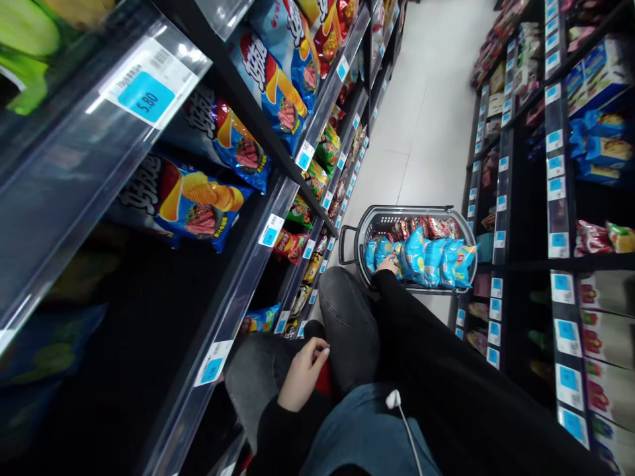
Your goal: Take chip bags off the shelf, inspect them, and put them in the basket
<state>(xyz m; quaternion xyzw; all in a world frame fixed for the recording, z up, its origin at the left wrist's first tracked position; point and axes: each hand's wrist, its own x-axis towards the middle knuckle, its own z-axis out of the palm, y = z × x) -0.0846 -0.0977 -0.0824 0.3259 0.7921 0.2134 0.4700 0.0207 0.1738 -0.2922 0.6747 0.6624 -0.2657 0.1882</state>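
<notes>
My right hand (387, 265) reaches out on a black sleeve into a grey shopping basket (373, 220) on the aisle floor. It rests on a light-blue chip bag (383, 252) among several blue bags, with red snack packs (421, 228) behind them. Its fingers are mostly hidden by the bags. My left hand (301, 377) hangs by my knee with the fingers curled loosely, and nothing shows in them. I am crouched in grey trousers.
Shelves on the left hold blue chip bags (198, 205) behind clear rails with blue price tags (147, 98). A second shelving unit (555, 198) with boxes and packs lines the right. White floor tiles (431, 112) run down the aisle beyond the basket.
</notes>
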